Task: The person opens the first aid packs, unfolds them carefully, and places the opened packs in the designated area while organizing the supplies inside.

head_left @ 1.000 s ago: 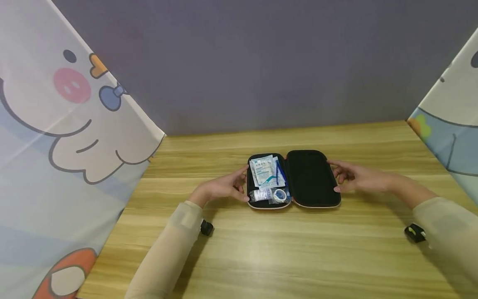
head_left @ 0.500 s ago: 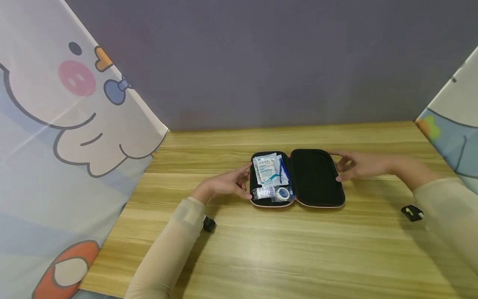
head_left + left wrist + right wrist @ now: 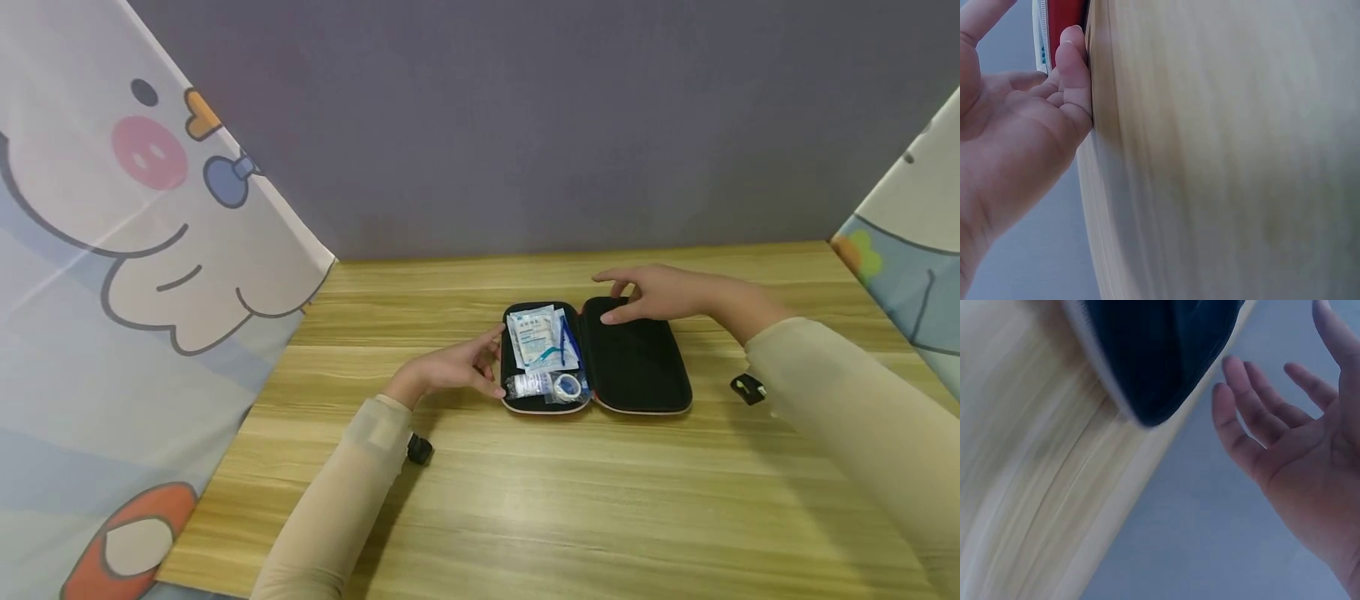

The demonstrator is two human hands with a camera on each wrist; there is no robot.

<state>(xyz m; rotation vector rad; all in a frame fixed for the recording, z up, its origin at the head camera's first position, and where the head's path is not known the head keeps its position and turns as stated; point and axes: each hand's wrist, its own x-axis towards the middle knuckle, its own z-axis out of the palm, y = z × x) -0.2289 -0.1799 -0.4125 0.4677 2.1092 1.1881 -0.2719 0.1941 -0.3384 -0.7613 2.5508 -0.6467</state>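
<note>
A small zippered first-aid case [image 3: 637, 367] lies unfolded on the table, its black lid half on the right. In its left half sit white printed packets [image 3: 536, 335], blue tweezers [image 3: 569, 341], a wrapped white roll [image 3: 529, 385] and a roll of tape [image 3: 567, 387]. My left hand [image 3: 457, 367] rests at the case's left edge, thumb near the front corner and fingers spread along the side. The case's red outer wall [image 3: 1065, 24] shows beyond those fingers in the left wrist view. My right hand [image 3: 660, 293] hovers over the back of the lid half, fingers loosely extended, holding nothing.
The wood-grain table [image 3: 480, 500] stretches around the case, with a grey panel [image 3: 525, 125] behind it. Cartoon-printed cloth [image 3: 225, 292] hangs on the left side, and more hangs at right. A small black device [image 3: 748, 388] hangs under the right sleeve.
My right hand has left the lid half's right edge and moved left and back, over the lid's far side. The left hand stays at the left edge.
</note>
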